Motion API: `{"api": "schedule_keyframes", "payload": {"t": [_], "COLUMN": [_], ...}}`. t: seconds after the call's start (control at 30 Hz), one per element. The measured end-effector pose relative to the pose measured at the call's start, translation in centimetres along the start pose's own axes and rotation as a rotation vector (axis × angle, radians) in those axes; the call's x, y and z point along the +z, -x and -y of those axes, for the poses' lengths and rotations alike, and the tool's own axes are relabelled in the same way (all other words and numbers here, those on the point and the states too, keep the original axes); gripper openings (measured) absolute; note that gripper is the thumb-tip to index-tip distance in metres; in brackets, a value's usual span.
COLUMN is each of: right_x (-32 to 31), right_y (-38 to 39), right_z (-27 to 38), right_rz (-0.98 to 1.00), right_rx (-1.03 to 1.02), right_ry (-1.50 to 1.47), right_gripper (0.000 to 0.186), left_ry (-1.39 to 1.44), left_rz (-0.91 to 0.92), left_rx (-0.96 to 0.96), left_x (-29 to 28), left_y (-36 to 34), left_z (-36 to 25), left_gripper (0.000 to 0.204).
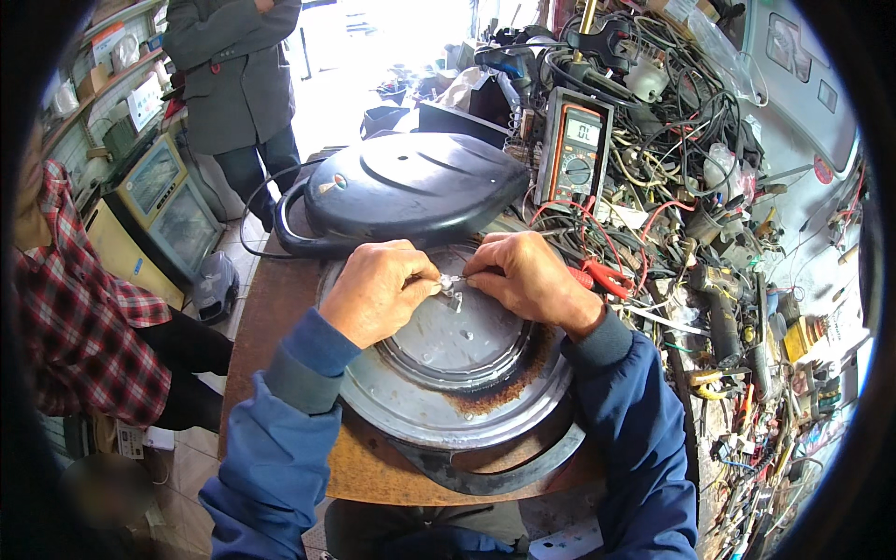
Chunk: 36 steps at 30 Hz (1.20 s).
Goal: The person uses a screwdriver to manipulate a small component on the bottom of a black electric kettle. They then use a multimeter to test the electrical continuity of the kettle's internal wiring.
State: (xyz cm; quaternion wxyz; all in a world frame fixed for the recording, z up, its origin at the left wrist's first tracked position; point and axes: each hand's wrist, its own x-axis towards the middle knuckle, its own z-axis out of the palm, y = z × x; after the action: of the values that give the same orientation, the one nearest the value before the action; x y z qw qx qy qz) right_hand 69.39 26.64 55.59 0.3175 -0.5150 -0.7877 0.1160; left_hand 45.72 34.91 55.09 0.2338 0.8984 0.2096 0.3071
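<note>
My left hand (385,291) and my right hand (534,280) meet over a round metal pan (457,345). Between their pinched fingertips is a small silvery metal part (452,284), its exact kind too small to tell. Brown rust marks the pan's lower right ring, and a curved black handle (509,478) juts from its near side. Just beyond my hands a glossy black lid or shell (411,187) with its own loop handle leans up. Beside my right wrist lies a red clip (611,278) on a red lead.
An orange-and-grey multimeter (576,149) stands at the back right of the wooden table (271,317). Tangled cables (644,159) and loose tools crowd the right side. A person in a checked shirt (89,308) is at the left; another in a grey coat (233,84) stands farther back.
</note>
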Motion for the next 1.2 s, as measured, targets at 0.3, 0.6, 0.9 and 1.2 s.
{"api": "schedule_keyframes", "payload": {"t": [0.3, 0.6, 0.9, 1.2], "right_x": [0.4, 0.5, -0.4, 0.0], "right_y": [0.2, -0.1, -0.7, -0.1], "right_z": [0.1, -1.0, -1.1, -0.2], "right_rz": [-0.057, -0.038, 0.031, -0.039], "right_rx": [0.006, -0.055, -0.047, -0.038], "right_ry": [-0.018, -0.121, -0.162, -0.068], "right_gripper": [0.013, 0.013, 0.012, 0.014], "left_ry": [-0.002, 0.010, 0.005, 0.030], "left_rz": [0.007, 0.022, 0.014, 0.018], "left_rx": [-0.001, -0.014, 0.015, -0.014], "left_x": [0.1, -0.1, -0.1, -0.1], "left_y": [-0.1, -0.1, -0.3, -0.3], "left_z": [0.0, 0.0, -0.1, 0.0], "left_gripper": [0.012, 0.011, 0.012, 0.011]}}
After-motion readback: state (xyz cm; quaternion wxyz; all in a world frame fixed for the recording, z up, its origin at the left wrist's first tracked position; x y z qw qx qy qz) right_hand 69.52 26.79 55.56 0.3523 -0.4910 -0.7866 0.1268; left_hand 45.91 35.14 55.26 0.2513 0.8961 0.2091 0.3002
